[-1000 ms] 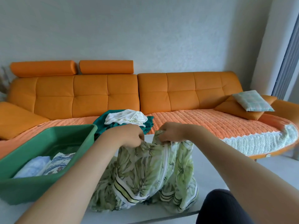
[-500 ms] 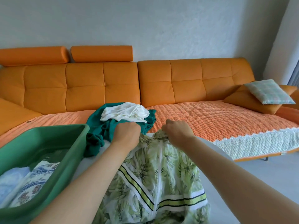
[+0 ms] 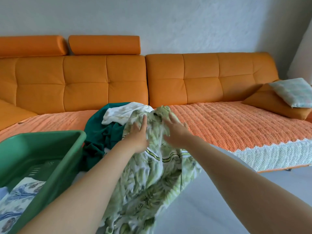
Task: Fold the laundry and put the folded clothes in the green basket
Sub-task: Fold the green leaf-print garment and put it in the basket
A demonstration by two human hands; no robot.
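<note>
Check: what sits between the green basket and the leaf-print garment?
In the head view, a crumpled dark teal garment lies between the green basket and the leaf-print garment; the left forearm crosses nearer the camera.

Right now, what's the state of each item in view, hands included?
left hand, open, fingers straight on the leaf-print garment.
right hand, open, fingers straight over the same garment.
leaf-print garment, unfolded, rumpled on the table.
green basket, upright, partly filled with patterned clothes.
teal garment, crumpled, unfolded.
white garment, crumpled on top of the teal garment.
</note>
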